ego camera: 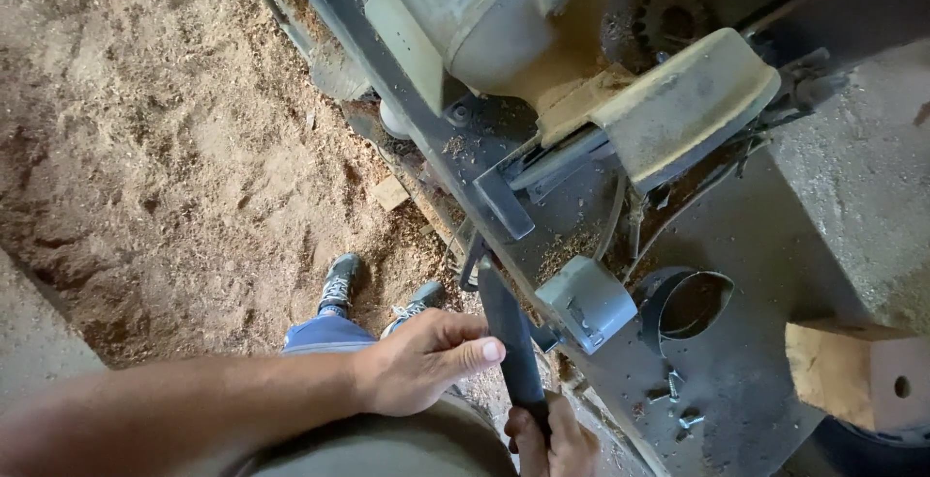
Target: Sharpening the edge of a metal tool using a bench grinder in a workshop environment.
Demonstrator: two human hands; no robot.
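Sawdust floor (165, 119) fills the left of the frame; we look down on a grey machine (542, 22) at upper right. A dark lever (511, 332) runs from bottom centre up toward it. Our right hand (552, 443), bottom centre, grips the lever's lower end. Our left hand (421, 361) rests loosely curled against it, thumb extended. Screws (673, 395) lie lower right.

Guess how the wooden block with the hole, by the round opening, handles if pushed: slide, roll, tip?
The wooden block looks squat and flat-faced, so it probably slides rather than rolls. Its rough-sawn faces and the gritty machine table suggest drag. Probably light and stiff.
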